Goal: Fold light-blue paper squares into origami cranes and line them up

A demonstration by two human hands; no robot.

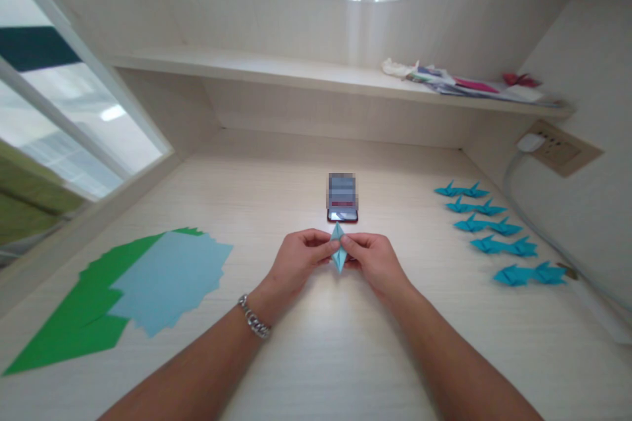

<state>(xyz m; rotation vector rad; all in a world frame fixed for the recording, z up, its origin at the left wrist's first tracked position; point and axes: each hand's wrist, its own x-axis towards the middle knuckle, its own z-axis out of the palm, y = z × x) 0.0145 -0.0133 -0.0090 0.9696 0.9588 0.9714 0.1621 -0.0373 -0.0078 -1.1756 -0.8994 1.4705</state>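
Both hands meet over the middle of the pale wooden desk [320, 355]. My left hand [296, 260] and my right hand [376, 261] each pinch one side of a small, half-folded piece of light blue paper [338, 247], a narrow diamond shape held upright just above the desk. The fingers of both hands are closed on it. A metal bracelet [254, 323] sits on my left wrist. Just beyond the paper a phone [342, 198] lies flat on the desk.
A fanned stack of light blue sheets [170, 279] over green sheets [74, 322] lies at the left. Several finished blue paper cranes [496, 229] stand in rows at the right. A wall socket [557, 148] with a white cable is at far right. Papers [459, 82] rest on the shelf.
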